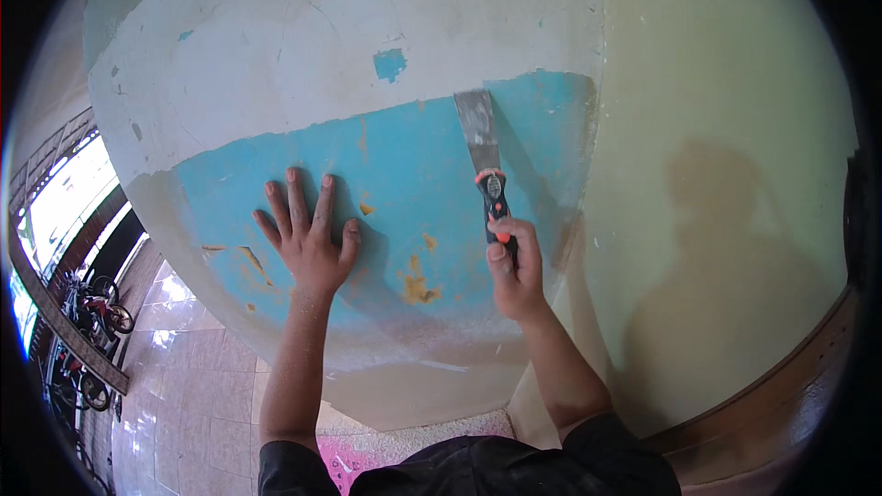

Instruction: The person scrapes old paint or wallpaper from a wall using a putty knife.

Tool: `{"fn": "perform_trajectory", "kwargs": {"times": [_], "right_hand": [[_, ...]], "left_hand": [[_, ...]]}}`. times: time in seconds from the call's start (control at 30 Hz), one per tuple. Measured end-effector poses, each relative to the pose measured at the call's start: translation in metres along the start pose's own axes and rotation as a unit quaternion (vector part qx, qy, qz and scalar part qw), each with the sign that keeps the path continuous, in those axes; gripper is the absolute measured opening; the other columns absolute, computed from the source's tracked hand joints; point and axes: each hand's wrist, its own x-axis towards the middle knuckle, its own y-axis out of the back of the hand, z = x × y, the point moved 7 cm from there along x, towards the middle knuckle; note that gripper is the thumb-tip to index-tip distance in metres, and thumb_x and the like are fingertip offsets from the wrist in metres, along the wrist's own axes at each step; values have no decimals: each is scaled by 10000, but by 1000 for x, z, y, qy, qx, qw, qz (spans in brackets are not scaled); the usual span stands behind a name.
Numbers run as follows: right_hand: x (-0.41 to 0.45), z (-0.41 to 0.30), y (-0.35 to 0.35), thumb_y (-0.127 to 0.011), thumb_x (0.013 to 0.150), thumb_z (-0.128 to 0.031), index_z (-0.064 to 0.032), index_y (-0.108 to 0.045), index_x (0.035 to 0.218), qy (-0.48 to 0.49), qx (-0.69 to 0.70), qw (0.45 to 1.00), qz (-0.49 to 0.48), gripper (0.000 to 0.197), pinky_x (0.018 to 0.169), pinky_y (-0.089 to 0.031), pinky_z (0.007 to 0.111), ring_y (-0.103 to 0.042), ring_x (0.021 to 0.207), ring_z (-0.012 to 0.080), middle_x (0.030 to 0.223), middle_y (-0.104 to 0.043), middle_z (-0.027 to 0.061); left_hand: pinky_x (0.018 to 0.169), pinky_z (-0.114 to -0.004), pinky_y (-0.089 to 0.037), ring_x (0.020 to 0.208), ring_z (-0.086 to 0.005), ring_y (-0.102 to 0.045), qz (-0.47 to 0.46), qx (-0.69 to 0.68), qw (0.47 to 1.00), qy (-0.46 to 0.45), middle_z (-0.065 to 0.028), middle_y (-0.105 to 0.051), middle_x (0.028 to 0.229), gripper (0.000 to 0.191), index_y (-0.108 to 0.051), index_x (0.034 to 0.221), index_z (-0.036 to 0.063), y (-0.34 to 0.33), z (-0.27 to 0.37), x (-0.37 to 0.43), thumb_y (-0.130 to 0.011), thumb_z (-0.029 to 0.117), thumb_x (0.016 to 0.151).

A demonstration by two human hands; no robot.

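My right hand (517, 269) grips the black and orange handle of a scraper (475, 117). The scraper's wide metal blade points up, its edge at the border between a turquoise area (400, 165) and the whitish coating (275, 62) of the wall. My left hand (309, 238) holds nothing; its fingers are spread over the turquoise area. Brownish patches (419, 288) show low on the turquoise, and a small turquoise spot (390, 65) shows within the whitish part above.
A light green wall (703, 83) meets this wall at a corner on the right. Below lie a tiled floor (200, 372) and a pink sheet (344, 455) sprinkled with pale debris. Motorcycles (96, 317) stand beyond at the far left. Brown wood (778, 386) runs along the lower right.
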Motion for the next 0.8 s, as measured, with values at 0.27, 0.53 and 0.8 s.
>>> {"fn": "perform_trajectory", "kwargs": {"times": [0.27, 0.53, 0.8], "right_hand": [[-27, 12, -25, -554, 1017, -197, -43, -508, 1189, 23, -21, 999, 18, 235, 609, -394, 243, -460, 693, 69, 882, -522, 22], [-5, 10, -46, -549, 1020, -189, -50, -504, 1188, -21, 41, 999, 25, 221, 666, -420, 247, -464, 758, 71, 1051, -511, 52], [4, 6, -70, -545, 1024, -201, -56, -497, 1184, -18, 53, 998, 21, 222, 651, -402, 237, -444, 743, 61, 983, -515, 28]], "left_hand": [[1189, -603, 1, 1514, -377, -180, 15, 35, 999, -16, -133, -302, 1613, 578, -515, 1459, 227, 27, -59, 50, -472, 476, 939], [1186, -609, -1, 1509, -400, -182, 24, 40, 999, -7, -146, -318, 1603, 593, -512, 1463, 222, 25, -66, 42, -477, 472, 926], [1187, -607, -8, 1520, -387, -152, 7, 29, 999, -42, -149, -274, 1621, 606, -479, 1483, 202, 23, -65, 32, -432, 516, 967]]}}
